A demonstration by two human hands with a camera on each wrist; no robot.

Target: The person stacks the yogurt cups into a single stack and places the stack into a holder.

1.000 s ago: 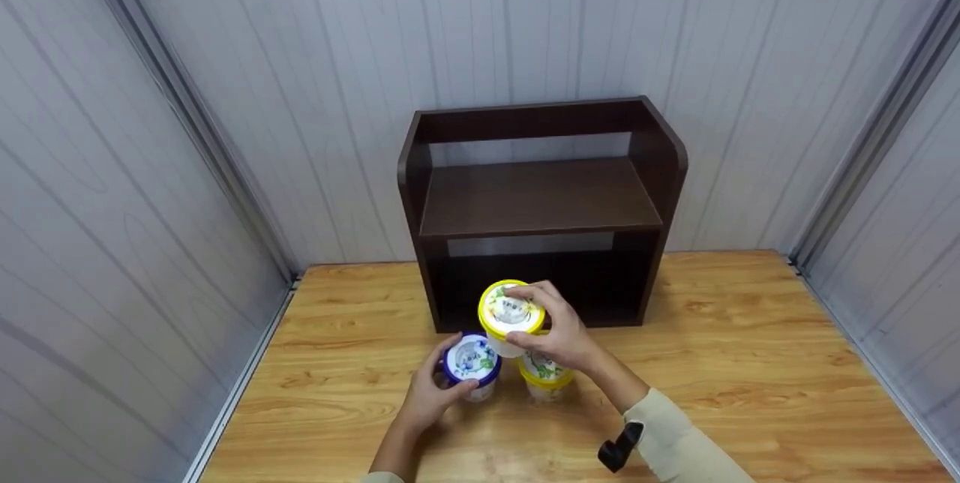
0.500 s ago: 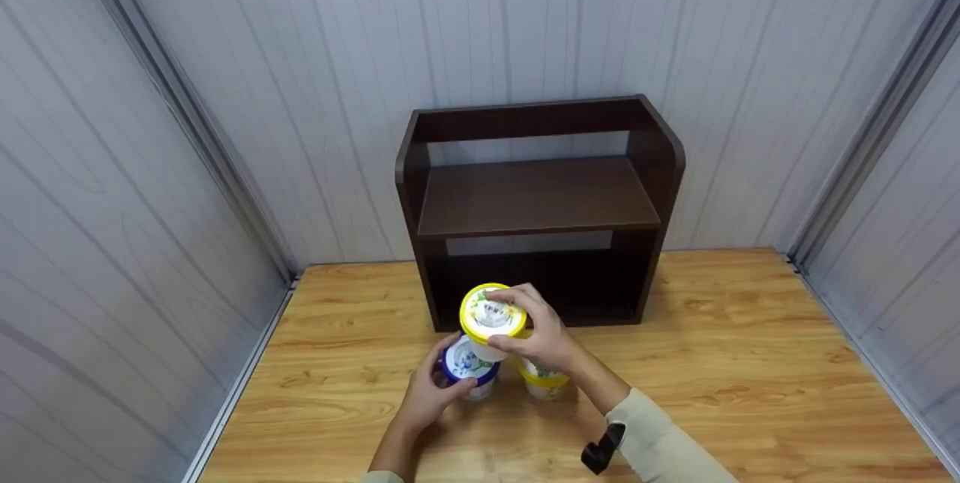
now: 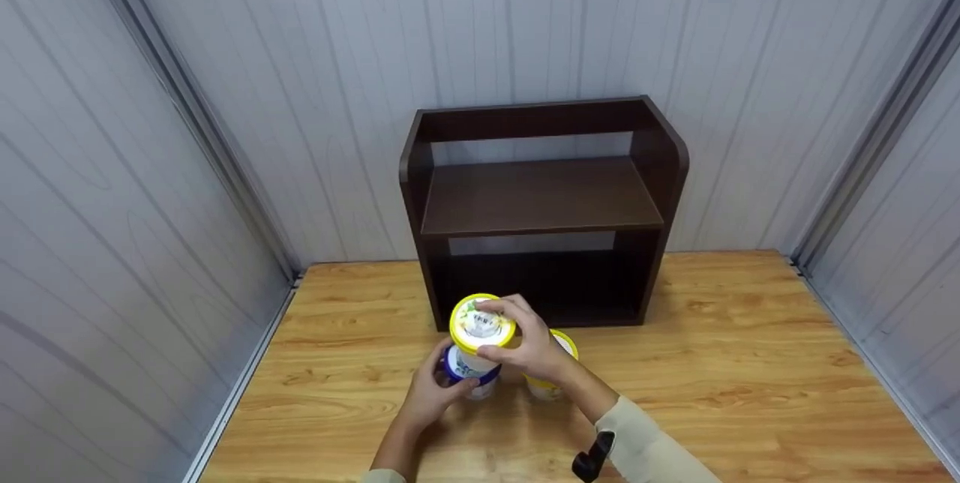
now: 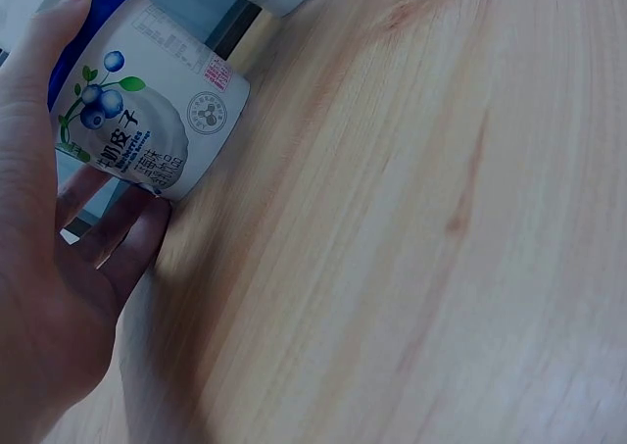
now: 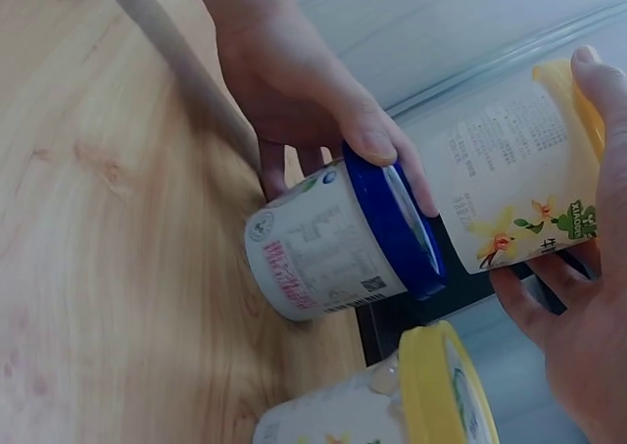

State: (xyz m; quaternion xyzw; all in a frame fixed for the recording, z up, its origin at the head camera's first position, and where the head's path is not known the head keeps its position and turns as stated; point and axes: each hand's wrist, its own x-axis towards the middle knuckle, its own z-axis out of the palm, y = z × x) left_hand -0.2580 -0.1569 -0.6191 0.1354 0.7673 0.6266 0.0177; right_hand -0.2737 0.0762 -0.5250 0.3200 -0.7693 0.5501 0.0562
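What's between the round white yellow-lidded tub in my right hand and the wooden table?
A round white blue-lidded tub, gripped by your left hand, as the right wrist view shows.

The right hand (image 3: 526,346) holds a yellow-lidded tub (image 3: 480,329) over the blue-lidded tub (image 3: 471,373) gripped by the left hand (image 3: 429,397) on the table (image 3: 750,382), with a second yellow-lidded tub (image 3: 545,391) beside it and a brown shelf (image 3: 540,198) behind.
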